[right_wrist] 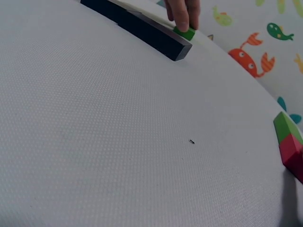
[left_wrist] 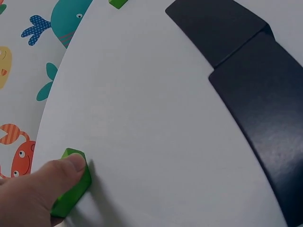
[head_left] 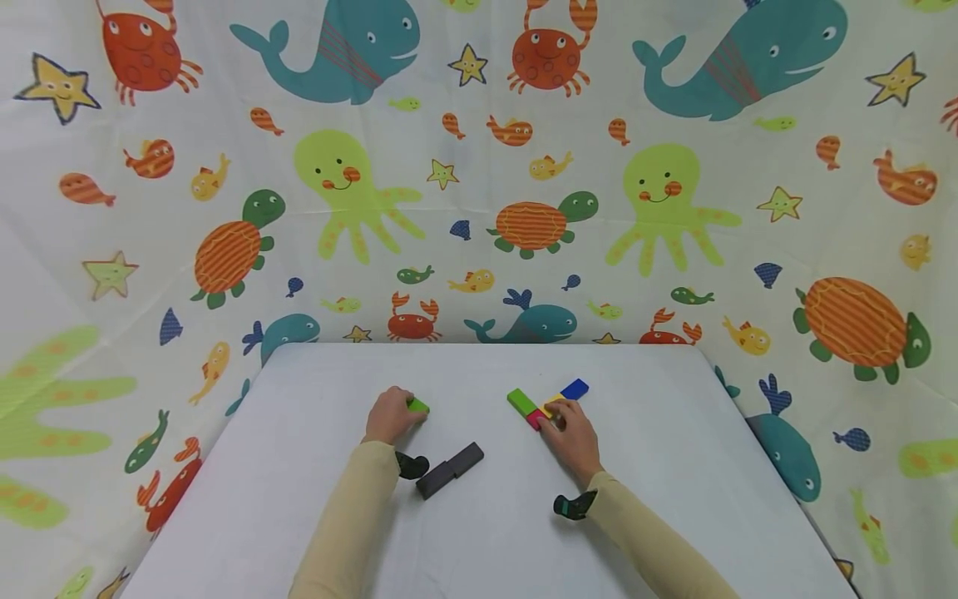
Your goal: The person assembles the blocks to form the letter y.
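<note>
Currently, the left hand [head_left: 389, 418] clamps a bright green rectangular block [left_wrist: 73, 189], its thumb pressed on the block's face, on the left part of the white table [head_left: 247, 499]. Well to the right, the right hand [head_left: 574, 437] bends its fingers at the near corner of a V-shaped row of coloured blocks; whether these fingers pinch one of them or only touch, I cannot tell. That row's left arm has a second green block [head_left: 520, 403] at its far end and a red block [head_left: 535, 418] at its near end, the two touching. Its right arm runs from a yellow block [head_left: 553, 402], partly hidden by the fingers, to a blue rectangular block [head_left: 575, 388] farther right and far. Between the hands, nearer than the blocks, lies a smooth black oblong piece [head_left: 437, 481] in two stepped sections, slanting from near left to far right. Beyond the table hangs a white cloth [head_left: 449, 108] printed with sea animals.
</note>
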The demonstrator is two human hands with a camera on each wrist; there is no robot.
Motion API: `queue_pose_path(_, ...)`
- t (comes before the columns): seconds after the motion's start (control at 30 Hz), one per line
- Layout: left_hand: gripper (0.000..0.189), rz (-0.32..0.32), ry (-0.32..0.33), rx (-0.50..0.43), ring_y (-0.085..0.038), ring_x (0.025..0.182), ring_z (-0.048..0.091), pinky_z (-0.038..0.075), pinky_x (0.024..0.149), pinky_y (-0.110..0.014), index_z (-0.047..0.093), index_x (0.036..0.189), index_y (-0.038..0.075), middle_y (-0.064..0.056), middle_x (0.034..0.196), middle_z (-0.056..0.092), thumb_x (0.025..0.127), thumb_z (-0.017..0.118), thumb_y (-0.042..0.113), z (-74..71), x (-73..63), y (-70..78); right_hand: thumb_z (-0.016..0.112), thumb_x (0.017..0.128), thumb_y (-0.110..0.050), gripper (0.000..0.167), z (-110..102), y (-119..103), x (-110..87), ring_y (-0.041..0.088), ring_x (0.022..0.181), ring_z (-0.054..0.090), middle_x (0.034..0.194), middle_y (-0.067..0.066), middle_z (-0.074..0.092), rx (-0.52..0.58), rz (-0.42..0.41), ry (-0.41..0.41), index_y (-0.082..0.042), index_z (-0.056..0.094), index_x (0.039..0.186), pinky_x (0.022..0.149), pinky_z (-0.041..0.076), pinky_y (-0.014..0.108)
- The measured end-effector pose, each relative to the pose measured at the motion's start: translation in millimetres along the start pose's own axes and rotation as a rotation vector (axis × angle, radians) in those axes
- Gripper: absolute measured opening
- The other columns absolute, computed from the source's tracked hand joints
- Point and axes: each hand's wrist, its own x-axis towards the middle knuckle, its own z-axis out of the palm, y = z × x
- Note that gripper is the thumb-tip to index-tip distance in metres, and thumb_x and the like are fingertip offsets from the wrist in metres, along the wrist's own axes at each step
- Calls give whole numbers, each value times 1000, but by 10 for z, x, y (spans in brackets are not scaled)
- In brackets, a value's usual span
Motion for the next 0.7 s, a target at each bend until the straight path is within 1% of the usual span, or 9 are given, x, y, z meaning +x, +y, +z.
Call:
queue_pose_path(0.3,38,-22,-10,-38,-25,82,54,47,78,-42,71,105,-6,-14,96,64,78,82,19,-14,18,3,74,88,-27,31,-5,-12,9,17,84,53,113,6,58,12,16,-9,-8,69,112,71,43,31)
queue_pose_path(0.47,34,-19,-7,-61,-24,79,53,47,75,-41,72,102,-5,-12,92,65,77,82,17,-2,31,12,73,88,-28,32,-3,-3,17,17,85,53,114,5,58,4,29,-19,-9,69,113,71,43,31)
queue_pose_path(0.7,27,3,34,-95,-23,77,52,44,70,-39,73,99,-2,-10,91,67,78,81,12,67,57,28,72,89,-28,32,-5,5,22,17,86,53,116,6,58,7,34,-32,-9,69,114,73,44,32)
